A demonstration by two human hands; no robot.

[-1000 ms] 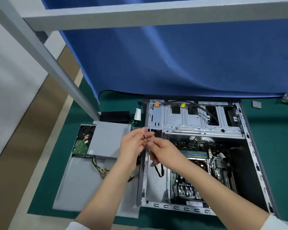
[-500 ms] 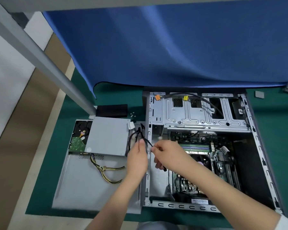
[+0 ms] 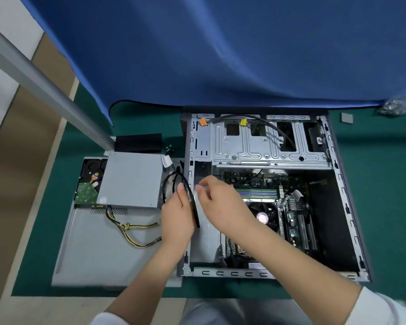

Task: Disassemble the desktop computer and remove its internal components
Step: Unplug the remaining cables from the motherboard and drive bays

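Where the work surface meets the near edge, a green mat (image 3: pixel 42 231) covers a light tabletop, and the detached side panel (image 3: pixel 99 249) lies flat on it to the left of the open computer case (image 3: pixel 347 207). The left hand (image 3: pixel 177 219) grips a bundle of black cables (image 3: pixel 174 184) just over the case's left wall, thumb pressed along the strand that runs down past the palm. The right hand (image 3: pixel 223 205) hovers beside it above the motherboard (image 3: pixel 291 221), fingers loosely curled and holding nothing. On the panel rests the power supply (image 3: pixel 131 179) with its yellow and black wires (image 3: pixel 131 231) trailing toward the viewer, and a hard drive (image 3: pixel 89 184) lies against its left side. Farther back, a black box (image 3: pixel 138 143) sits by the foot of a grey metal post (image 3: pixel 45 87). A blue cloth (image 3: pixel 220 50) hangs behind the case. Compared with half a second ago, the right hand has let go of the cable and opened slightly, while the left hand has carried the bundle a little outward, toward the power supply.
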